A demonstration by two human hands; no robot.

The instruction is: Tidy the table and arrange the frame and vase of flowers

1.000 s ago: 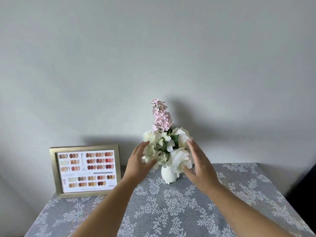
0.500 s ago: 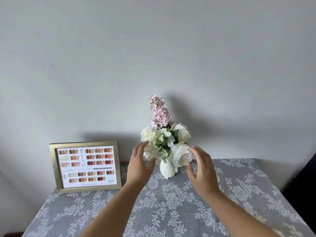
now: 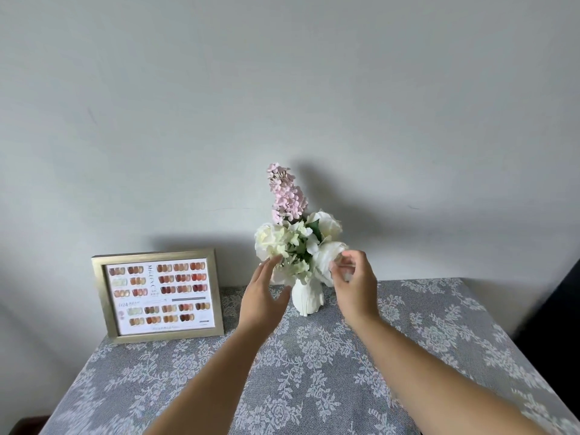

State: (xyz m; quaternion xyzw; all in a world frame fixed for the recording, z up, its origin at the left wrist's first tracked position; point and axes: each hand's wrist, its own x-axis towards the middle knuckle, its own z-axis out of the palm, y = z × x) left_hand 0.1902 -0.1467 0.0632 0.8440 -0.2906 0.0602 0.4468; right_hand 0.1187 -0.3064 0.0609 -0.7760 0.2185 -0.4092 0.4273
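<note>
A small white vase [image 3: 306, 299] stands upright at the back middle of the table, against the wall. It holds white flowers [image 3: 295, 246] and a tall pink sprig [image 3: 285, 196]. My left hand [image 3: 262, 298] is flat and open just left of the vase, fingertips touching the lower white blooms. My right hand [image 3: 356, 282] is at the right side of the bunch, its fingers pinched on a white flower [image 3: 329, 255]. A gold frame [image 3: 157, 291] with a nail-colour chart stands upright at the back left, apart from both hands.
The table wears a grey lace cloth [image 3: 314, 372] with a white floral pattern. A plain pale wall rises right behind the frame and vase. A dark object [image 3: 561, 306] stands off the table's right edge.
The view has tilted so the table sits lower. My right hand has closed its fingers onto the right white flower. My left hand has stayed open beside the blooms.
</note>
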